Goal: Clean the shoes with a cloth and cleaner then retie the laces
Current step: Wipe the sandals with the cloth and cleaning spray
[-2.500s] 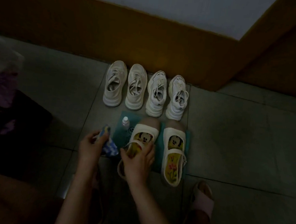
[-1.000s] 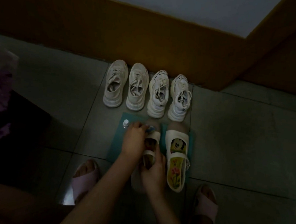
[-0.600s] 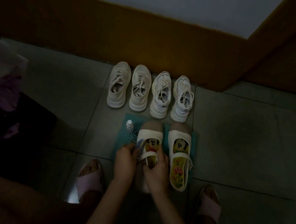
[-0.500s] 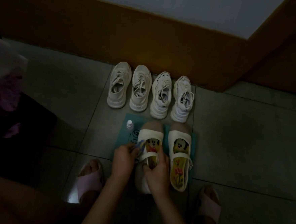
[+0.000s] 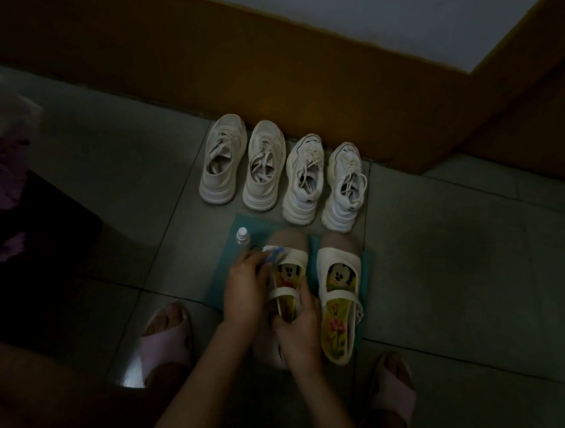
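Pressing a blue-and-white cloth (image 5: 273,254) against the front band of the left strap shoe (image 5: 287,276), your left hand (image 5: 244,289) is keeping its grip curled round the cloth, which is showing only as a blurred patch beyond the knuckles. Your right hand (image 5: 298,330) is holding the same shoe lower down, its grip wrapping round the near half, close to the strap.

That shoe is lying on a teal mat (image 5: 219,286), with its heel end reaching past the mat's near edge. The right strap shoe (image 5: 338,304) is sitting just beside it on the mat, toe pointing away from you, and neither hand is touching it. A small cleaner bottle (image 5: 242,236) with a white cap is standing upright at the mat's far left corner, just beyond your left hand.

Farther off, four sneakers are lining up in a row with their toes towards the wall: a beige pair (image 5: 223,163) on the left and a chunky white pair (image 5: 343,184) on the right, their laces lying loose over the tongues. Your feet in pink slippers (image 5: 161,342) are resting on the tiled floor (image 5: 455,259), one on either side of your arms.
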### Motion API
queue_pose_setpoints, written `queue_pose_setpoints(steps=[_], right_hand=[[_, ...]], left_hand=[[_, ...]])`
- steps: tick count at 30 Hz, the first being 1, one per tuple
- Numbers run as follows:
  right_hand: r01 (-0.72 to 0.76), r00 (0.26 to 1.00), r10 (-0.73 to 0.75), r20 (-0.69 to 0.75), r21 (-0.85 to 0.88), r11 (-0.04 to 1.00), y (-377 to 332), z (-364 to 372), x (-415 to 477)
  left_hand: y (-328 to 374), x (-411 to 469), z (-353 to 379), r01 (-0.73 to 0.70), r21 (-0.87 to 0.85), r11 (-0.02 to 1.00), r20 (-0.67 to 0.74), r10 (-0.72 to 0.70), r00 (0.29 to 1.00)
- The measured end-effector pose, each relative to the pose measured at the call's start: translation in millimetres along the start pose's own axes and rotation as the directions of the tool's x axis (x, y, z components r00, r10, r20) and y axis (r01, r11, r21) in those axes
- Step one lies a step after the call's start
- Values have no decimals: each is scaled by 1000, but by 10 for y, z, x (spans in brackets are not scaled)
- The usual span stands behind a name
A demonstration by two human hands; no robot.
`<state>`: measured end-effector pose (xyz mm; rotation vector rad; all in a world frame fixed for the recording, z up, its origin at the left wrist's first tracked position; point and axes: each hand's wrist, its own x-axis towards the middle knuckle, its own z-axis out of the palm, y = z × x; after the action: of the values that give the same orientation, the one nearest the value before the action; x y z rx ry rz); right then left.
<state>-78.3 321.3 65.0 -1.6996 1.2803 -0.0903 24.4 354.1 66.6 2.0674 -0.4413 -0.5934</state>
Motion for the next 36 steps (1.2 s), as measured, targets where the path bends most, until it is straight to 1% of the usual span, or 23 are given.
queue_pose_setpoints(steps=[6,10,12,15,16,17,18,21,24,27,30,33,36], right_hand=[[-18,1000,18,11,48,999,39,-4,28],[-7,999,5,38,41,999,45,-19,9],[-10,999,8,51,42,999,48,-14,8],[-31,997,26,76,63,998,42,-23,5],[-32,996,27,84,61,998,44,-25,8],[-27,996,22,90,52,998,36,-30,9],[-22,995,17,94,42,999,32,-30,11],[-5,994,7,107,-19,1000,3,-43,-5],[16,992,-5,130,-79,997,-5,-79,-16],[23,988,-1,152,-143,989,-16,-106,-16],[6,988,17,156,-142,990,-40,-108,-22],[-1,987,20,157,-120,993,-47,-101,-41],[-7,990,20,138,-93,996,-74,-97,-55]], left_hand=[[-120,-171,-102,99,-50,994,70,-95,993],[-139,-320,-164,141,-91,986,134,-128,983],[-120,-416,-189,192,-167,967,82,-180,980],[-55,-640,-267,224,-279,934,-142,-271,952],[-40,-718,-286,228,-302,926,-191,-293,937],[-61,-783,-278,243,-312,918,-205,-315,927],[-95,-842,-244,258,-316,913,-180,-324,929],[-202,-979,-86,303,-253,919,-38,-323,946],[-247,-1069,-31,338,-235,911,15,-344,939],[-254,-1135,-43,347,-159,924,78,-338,938],[-219,-1158,-72,348,-146,926,116,-334,936],[-195,-1157,-164,376,-136,917,247,-336,909],[-243,-1109,-255,401,18,916,365,-379,850]])
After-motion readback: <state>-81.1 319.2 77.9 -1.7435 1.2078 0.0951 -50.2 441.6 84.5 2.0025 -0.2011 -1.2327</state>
